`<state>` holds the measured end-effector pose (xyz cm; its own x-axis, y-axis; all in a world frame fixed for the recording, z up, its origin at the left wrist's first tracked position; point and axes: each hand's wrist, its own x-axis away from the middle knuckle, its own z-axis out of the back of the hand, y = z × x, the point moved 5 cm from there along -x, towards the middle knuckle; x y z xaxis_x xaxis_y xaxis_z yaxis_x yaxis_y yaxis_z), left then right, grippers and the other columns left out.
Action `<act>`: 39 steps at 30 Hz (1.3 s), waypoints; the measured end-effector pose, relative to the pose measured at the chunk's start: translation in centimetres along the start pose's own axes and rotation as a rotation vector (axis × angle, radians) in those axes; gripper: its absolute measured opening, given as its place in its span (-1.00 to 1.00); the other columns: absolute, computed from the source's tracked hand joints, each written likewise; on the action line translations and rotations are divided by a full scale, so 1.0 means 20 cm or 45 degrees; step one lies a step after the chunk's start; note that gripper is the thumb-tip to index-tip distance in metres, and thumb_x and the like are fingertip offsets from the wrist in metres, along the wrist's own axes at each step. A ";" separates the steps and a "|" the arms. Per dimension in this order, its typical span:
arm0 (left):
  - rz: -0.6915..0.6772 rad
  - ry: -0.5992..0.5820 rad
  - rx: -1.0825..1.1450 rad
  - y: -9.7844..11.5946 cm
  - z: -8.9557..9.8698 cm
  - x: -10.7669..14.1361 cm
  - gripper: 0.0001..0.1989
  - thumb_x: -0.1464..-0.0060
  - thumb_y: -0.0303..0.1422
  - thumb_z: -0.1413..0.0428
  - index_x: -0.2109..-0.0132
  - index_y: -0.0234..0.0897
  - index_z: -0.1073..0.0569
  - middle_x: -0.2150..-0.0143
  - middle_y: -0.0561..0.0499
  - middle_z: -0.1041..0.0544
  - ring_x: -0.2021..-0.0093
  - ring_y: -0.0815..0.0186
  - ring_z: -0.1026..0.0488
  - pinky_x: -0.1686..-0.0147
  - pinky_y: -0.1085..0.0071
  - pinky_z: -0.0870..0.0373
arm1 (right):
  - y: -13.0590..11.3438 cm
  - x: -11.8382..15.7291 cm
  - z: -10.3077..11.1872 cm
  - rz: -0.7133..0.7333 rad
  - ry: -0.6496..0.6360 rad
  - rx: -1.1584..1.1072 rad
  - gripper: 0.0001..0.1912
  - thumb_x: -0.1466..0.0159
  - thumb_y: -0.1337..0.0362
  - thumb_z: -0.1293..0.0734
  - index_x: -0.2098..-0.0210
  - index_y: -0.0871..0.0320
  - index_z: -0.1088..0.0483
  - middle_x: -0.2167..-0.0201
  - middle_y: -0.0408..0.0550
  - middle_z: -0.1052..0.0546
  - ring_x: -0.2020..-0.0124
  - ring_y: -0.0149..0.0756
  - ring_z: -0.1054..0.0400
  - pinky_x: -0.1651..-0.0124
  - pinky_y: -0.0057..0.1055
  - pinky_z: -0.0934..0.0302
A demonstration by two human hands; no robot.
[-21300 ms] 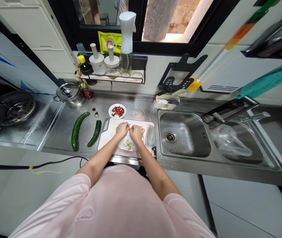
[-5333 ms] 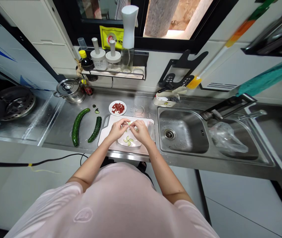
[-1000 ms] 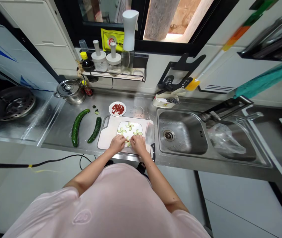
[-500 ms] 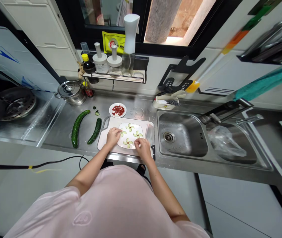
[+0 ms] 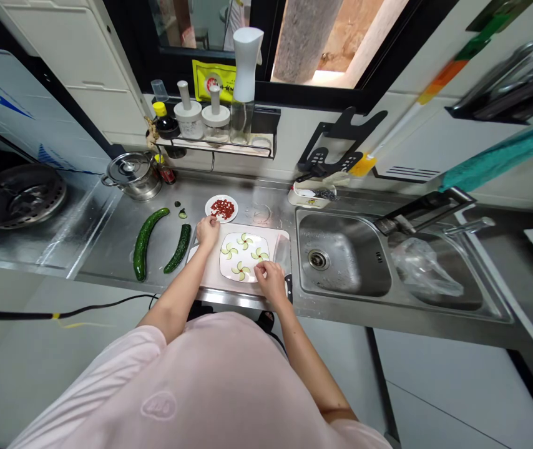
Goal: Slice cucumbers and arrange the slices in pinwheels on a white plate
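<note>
Two dark green cucumbers (image 5: pixel 141 244) lie just left of my left hand (image 5: pixel 207 231), fingers bunched at the little plate of chopped red berries (image 5: pixel 229 202), can't tell if they're pinching any. My right hand (image 5: pixel 271 282) has its fingers (image 5: pixel 261 269) close together at the rim of the white plate (image 5: pixel 248 280) of cucumber pinwheels (image 5: pixel 244 241), on the cutting board (image 5: pixel 210 274).

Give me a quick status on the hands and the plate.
Left hand beside the dish of red bits. Right hand at the rim of the white plate. Four cucumber pinwheels on the plate. Knife handle right beside the right hand.
</note>
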<state>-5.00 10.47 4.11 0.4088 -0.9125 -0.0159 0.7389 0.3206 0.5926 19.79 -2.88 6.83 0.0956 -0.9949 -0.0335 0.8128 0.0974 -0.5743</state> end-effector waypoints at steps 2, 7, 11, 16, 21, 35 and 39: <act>0.038 -0.012 -0.040 0.00 -0.01 -0.03 -0.77 -0.08 -0.29 -0.03 0.13 -0.17 -0.49 0.16 -0.07 -0.50 0.12 0.19 -0.39 0.18 0.35 -0.25 | 0.00 0.00 0.00 -0.007 0.003 -0.018 -0.80 -0.29 0.21 -0.18 0.37 0.12 -0.38 0.40 -0.10 -0.45 0.28 -0.28 -0.23 0.17 -0.38 0.04; 0.054 -0.034 -0.154 0.02 -0.04 -0.09 -0.78 -0.06 -0.33 -0.06 0.15 -0.17 -0.52 0.11 -0.14 -0.48 0.06 0.13 -0.36 0.17 0.30 -0.26 | 0.03 0.01 0.00 -0.018 0.015 -0.055 -0.80 -0.29 0.19 -0.18 0.36 0.12 -0.37 0.40 -0.10 -0.45 0.28 -0.27 -0.23 0.16 -0.38 0.03; 0.021 -0.072 -0.234 0.03 -0.07 -0.15 -0.80 -0.07 -0.33 -0.04 0.20 -0.18 -0.55 0.12 -0.17 -0.47 0.06 0.10 -0.37 0.16 0.27 -0.27 | 0.04 0.02 0.01 -0.023 0.022 -0.069 -0.79 -0.29 0.19 -0.17 0.36 0.11 -0.38 0.40 -0.10 -0.45 0.28 -0.27 -0.23 0.15 -0.37 0.02; -0.047 -0.121 -0.308 0.03 -0.12 -0.21 -0.78 -0.09 -0.33 -0.04 0.18 -0.21 -0.55 0.11 -0.20 -0.47 0.07 0.10 -0.37 0.13 0.25 -0.26 | 0.04 0.02 0.02 -0.034 0.035 -0.073 -0.79 -0.28 0.18 -0.18 0.38 0.11 -0.37 0.41 -0.09 -0.45 0.29 -0.26 -0.24 0.15 -0.37 0.01; -0.093 -0.178 -0.402 0.05 -0.14 -0.25 -0.76 -0.10 -0.35 -0.03 0.16 -0.28 -0.54 0.09 -0.24 -0.45 0.04 0.09 -0.35 0.10 0.27 -0.25 | 0.05 0.02 0.02 -0.030 0.060 -0.065 -0.79 -0.28 0.19 -0.19 0.40 0.11 -0.38 0.43 -0.10 -0.44 0.31 -0.27 -0.23 0.17 -0.37 0.01; -0.108 -0.222 -0.532 0.09 -0.18 -0.33 -0.74 -0.15 -0.38 0.04 0.16 -0.35 -0.52 0.11 -0.28 -0.44 0.04 0.08 -0.35 0.16 0.28 -0.29 | 0.08 0.01 0.04 -0.030 0.080 -0.097 -0.81 -0.27 0.18 -0.22 0.39 0.11 -0.38 0.43 -0.11 -0.45 0.30 -0.25 -0.23 0.17 -0.35 0.03; -0.129 -0.216 -0.521 0.09 -0.19 -0.34 -0.76 -0.14 -0.45 0.04 0.17 -0.39 -0.51 0.13 -0.30 -0.44 0.03 0.08 -0.36 0.14 0.27 -0.28 | 0.08 0.01 0.04 -0.026 0.079 -0.100 -0.82 -0.27 0.19 -0.22 0.38 0.11 -0.38 0.42 -0.10 -0.46 0.29 -0.24 -0.24 0.18 -0.35 0.03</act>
<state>-4.47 18.10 2.19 0.2551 -0.9622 0.0953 0.9355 0.2705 0.2272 21.57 -2.83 6.50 0.0417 -0.9967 -0.0700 0.7664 0.0769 -0.6378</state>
